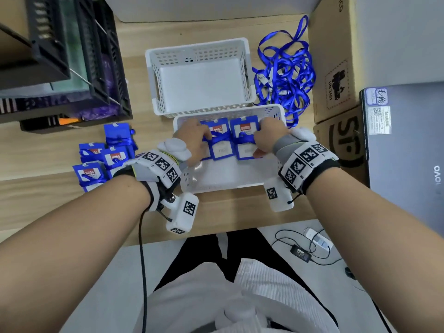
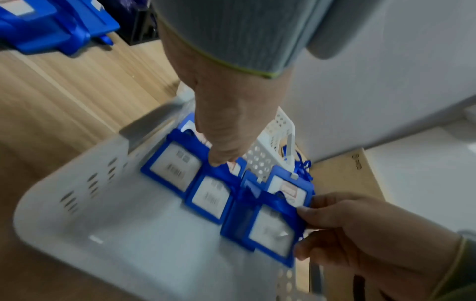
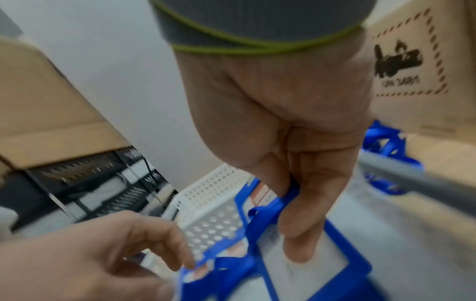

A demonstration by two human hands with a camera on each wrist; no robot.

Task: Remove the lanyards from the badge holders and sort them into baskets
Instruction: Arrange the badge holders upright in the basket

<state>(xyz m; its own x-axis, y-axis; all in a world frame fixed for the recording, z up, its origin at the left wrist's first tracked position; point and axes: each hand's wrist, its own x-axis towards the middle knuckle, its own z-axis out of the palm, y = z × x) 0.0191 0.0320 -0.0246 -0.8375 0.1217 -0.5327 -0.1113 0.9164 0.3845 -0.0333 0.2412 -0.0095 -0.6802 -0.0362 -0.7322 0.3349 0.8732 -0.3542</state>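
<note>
Blue badge holders with blue lanyards wrapped round them stand in the near white basket (image 1: 216, 188). My right hand (image 1: 266, 137) grips the rightmost badge holder (image 1: 245, 140) by its edge; in the right wrist view my thumb lies on its clear window (image 3: 322, 275) and my fingers are behind it. My left hand (image 1: 194, 140) reaches down with loosely bent fingers, and a fingertip (image 2: 217, 160) touches the lanyard between the two holders on the left (image 2: 175, 167). The far white basket (image 1: 197, 44) holds nothing.
A tangle of loose blue lanyards (image 1: 286, 75) lies right of the far basket. More wrapped badge holders (image 1: 101, 162) are piled on the wooden table at left. Cardboard boxes (image 1: 336, 56) and a laptop (image 1: 408, 152) stand at right, and a black rack (image 1: 72, 56) at the far left.
</note>
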